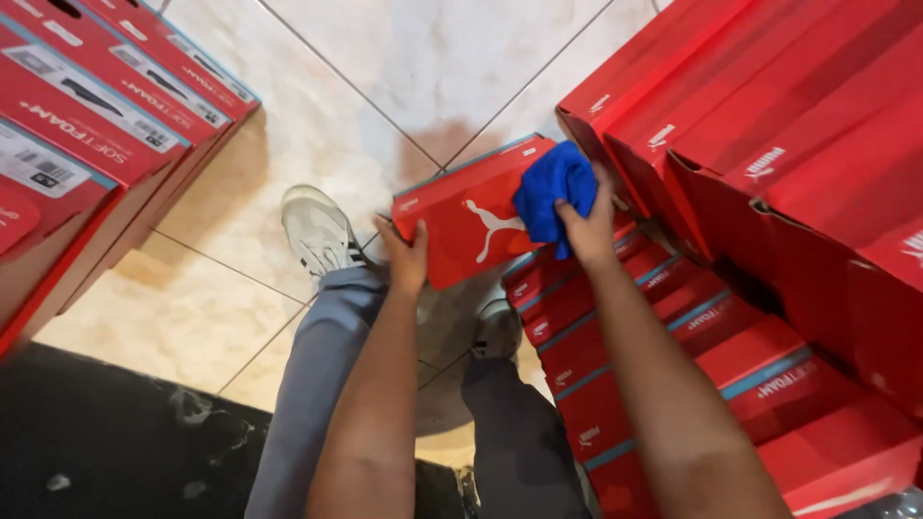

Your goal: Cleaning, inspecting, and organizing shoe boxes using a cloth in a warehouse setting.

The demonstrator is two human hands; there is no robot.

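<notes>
A red shoebox (461,216) with a white animal logo on its lid is held tilted in front of me, above the floor. My left hand (406,255) grips its near left corner. My right hand (588,223) presses a crumpled blue cloth (553,197) against the right side of the lid. The box's right end rests near the top of a stack of similar red boxes (673,365).
Red shoeboxes are stacked at right (788,144) and on the upper left (87,115). My legs in grey trousers (317,384) and light sneakers (317,231) stand on beige floor tiles (404,77). A dark mat (106,442) lies lower left.
</notes>
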